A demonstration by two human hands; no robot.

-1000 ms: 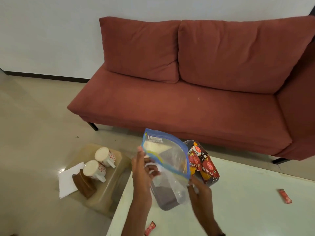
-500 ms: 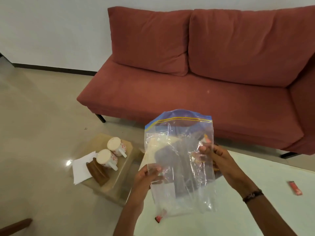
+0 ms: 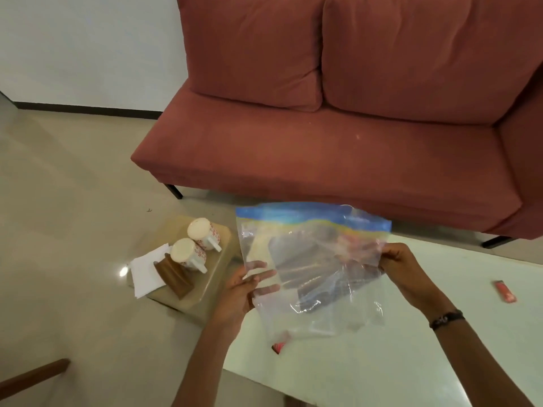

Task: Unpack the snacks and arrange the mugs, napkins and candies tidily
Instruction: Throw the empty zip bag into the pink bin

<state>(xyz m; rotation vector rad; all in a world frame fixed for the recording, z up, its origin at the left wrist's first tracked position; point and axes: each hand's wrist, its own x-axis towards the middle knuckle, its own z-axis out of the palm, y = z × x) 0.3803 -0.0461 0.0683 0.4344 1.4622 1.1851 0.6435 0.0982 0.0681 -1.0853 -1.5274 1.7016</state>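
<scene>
Both hands hold a clear zip bag (image 3: pixel 311 265) with a blue and yellow top strip, spread flat above the white table (image 3: pixel 396 356). My left hand (image 3: pixel 246 289) grips its left edge, and my right hand (image 3: pixel 396 265) pinches its right edge. Seen blurred through the plastic are a dark container and red packets. One red candy (image 3: pixel 504 291) lies on the table at the right; another red candy (image 3: pixel 279 346) peeks out under the bag's lower corner. Two white floral mugs (image 3: pixel 191 254) lie on a low tan stool (image 3: pixel 211 277), beside white napkins (image 3: pixel 145 271) in a brown holder (image 3: pixel 173 274).
A red sofa (image 3: pixel 338 127) fills the space behind the table. A beige tiled floor spreads to the left. A brown wooden bar (image 3: pixel 32 377) juts in at the lower left corner. The stool stands close to the table's left edge.
The bag turned from edge-on to flat and wide between my hands, covering the container and packets. My right hand moved to the right edge. The camera shifted toward the left.
</scene>
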